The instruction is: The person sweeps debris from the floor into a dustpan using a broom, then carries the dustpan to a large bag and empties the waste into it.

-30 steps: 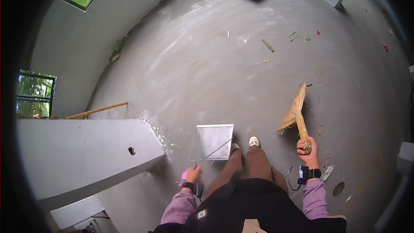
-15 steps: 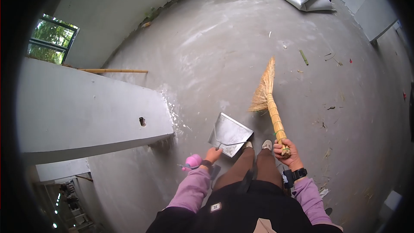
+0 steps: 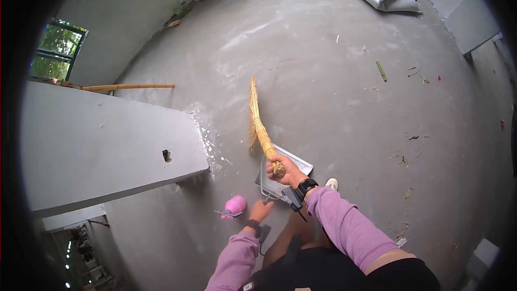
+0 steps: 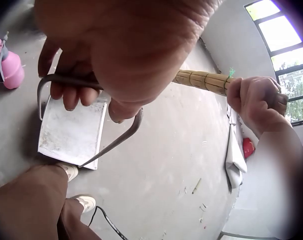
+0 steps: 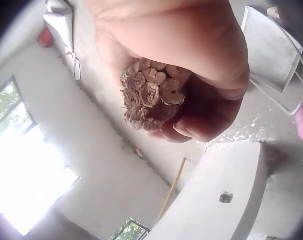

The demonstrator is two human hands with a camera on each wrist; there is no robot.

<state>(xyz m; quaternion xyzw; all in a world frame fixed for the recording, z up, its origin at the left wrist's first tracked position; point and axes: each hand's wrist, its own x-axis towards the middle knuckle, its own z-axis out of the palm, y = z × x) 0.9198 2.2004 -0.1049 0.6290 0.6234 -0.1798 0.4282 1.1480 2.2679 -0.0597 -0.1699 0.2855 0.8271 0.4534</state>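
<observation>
Left hand (image 4: pixel 86 55) grips dustpan (image 4: pixel 71 132) handle; right hand (image 3: pixel 288 170) clenches broom (image 3: pixel 261 129); label seemingly unreadable.

The right hand (image 3: pixel 288 171) reaches forward across the body, arm extended, its fingers (image 5: pixel 201 125) curled tight in a fist around a handle end. The left hand (image 3: pixel 260 210) hangs low by the left leg, fingers (image 4: pixel 71 95) hooked round a wire.

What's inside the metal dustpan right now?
The dustpan tray looks bare in the left wrist view: scuffed metal, no clear debris. The left hand, gripping its wire handle, covers the tray's upper edge; in the head view the right hand with the broom hides part of it.
</observation>
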